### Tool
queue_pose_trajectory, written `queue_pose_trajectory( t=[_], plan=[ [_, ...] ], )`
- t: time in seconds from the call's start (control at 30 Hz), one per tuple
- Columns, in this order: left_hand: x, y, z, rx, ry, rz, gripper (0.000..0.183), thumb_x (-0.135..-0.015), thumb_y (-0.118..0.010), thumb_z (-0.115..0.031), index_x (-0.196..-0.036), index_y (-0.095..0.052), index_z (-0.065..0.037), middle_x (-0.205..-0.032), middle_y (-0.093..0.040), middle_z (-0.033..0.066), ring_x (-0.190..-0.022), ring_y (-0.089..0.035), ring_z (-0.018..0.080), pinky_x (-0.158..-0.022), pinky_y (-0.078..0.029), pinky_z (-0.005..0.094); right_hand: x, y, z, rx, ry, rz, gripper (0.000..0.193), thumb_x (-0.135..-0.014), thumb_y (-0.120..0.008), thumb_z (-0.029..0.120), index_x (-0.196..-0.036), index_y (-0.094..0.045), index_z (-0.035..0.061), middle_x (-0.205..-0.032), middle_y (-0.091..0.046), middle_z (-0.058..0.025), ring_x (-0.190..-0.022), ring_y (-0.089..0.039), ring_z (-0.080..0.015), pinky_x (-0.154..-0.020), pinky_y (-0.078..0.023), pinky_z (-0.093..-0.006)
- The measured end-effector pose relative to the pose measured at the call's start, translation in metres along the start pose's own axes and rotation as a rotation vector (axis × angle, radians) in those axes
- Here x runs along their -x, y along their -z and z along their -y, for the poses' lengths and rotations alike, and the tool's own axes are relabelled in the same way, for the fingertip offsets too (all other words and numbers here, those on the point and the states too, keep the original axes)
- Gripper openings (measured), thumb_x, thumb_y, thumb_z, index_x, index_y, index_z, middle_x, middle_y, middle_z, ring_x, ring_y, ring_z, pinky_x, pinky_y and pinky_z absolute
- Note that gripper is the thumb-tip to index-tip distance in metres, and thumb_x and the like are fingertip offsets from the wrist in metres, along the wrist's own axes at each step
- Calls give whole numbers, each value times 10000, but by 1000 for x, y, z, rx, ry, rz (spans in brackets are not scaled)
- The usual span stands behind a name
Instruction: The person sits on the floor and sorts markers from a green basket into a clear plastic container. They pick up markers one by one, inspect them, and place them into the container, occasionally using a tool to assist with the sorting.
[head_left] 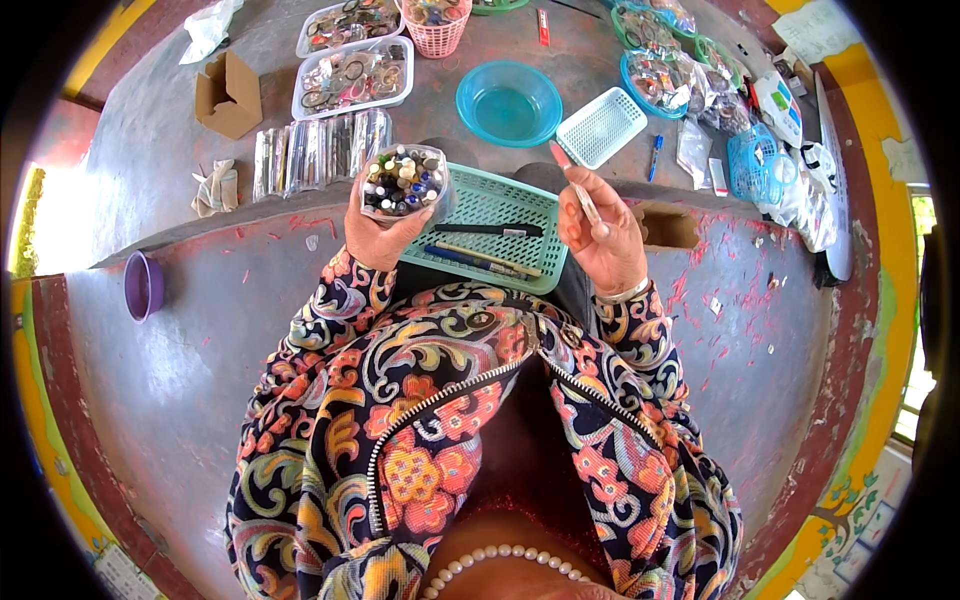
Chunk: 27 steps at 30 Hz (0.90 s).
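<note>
My left hand (385, 238) is wrapped round a clear plastic pack, and in it stands a tight bundle of pens (405, 182) with white, black, blue and tan ends upward. To its right my right hand (612, 243) is raised with a small, slender pale object (587, 204) between thumb and fingers; its kind is too small to make out. Between the two hands a light green perforated basket (480, 182) rests on my lap. Inside it lie a black pen (490, 229) and several more pens (482, 262), slanting across the bottom.
Along the ledge's front left lie several packets of pens (322, 153), near a cardboard box (228, 97) and a clear tub of bracelets (353, 78). A teal basin (510, 103), a white basket (602, 128) and a blue pen (655, 158) lie beyond. A purple bucket (144, 287) stands on the floor.
</note>
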<state>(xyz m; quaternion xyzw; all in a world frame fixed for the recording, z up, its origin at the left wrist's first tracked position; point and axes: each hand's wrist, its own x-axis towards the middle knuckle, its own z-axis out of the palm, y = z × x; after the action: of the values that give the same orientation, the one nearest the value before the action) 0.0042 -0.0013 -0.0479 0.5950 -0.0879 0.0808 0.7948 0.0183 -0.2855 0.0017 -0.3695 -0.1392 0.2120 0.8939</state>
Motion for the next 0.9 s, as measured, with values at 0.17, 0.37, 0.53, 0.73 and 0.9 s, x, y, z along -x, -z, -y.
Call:
queue_pose_trajectory(
  t=[0.17,0.37,0.53,0.73,0.9],
  plan=[
    [1,4,2,-27,4,2,750,-737,-761,-25,-1345,-327,38,-1236,-543,156,-1104,-580,217,-941,-484,334,13,-1,4,-57,27,166,711,-723,-797,264,-1280,-467,-30,-849,-512,-91,-600,-510,-141,-477,-390,-246],
    [0,0,3,-28,-20,-14,723,-727,-744,-26,-1335,-358,34,-1217,-555,138,-1101,-573,203,-947,-469,333,15,-7,30,-324,90,550,648,-665,-803,137,-1218,-520,-49,-857,-533,-151,-621,-590,-207,-483,-488,-284],
    [1,1,3,-21,-37,-2,727,-735,-748,-24,-1337,-345,32,-1232,-547,149,-1106,-576,212,-951,-473,341,9,-20,51,-325,113,796,588,-650,-822,98,-1156,-555,-35,-905,-565,-186,-661,-628,-243,-568,-562,-330],
    [2,1,4,10,-17,-4,721,-748,-742,-25,-1341,-335,29,-1245,-538,149,-1124,-567,209,-966,-465,343,12,-26,54,-309,211,811,668,-669,-851,178,-1210,-504,-4,-926,-582,-178,-713,-645,-253,-578,-565,-325],
    [1,4,1,2,0,24,727,-750,-745,-31,-1344,-331,26,-1245,-536,146,-1126,-564,206,-972,-461,343,17,-31,55,-311,207,732,748,-649,-879,264,-1223,-479,-4,-949,-578,-191,-694,-645,-241,-557,-547,-296]
  ],
)
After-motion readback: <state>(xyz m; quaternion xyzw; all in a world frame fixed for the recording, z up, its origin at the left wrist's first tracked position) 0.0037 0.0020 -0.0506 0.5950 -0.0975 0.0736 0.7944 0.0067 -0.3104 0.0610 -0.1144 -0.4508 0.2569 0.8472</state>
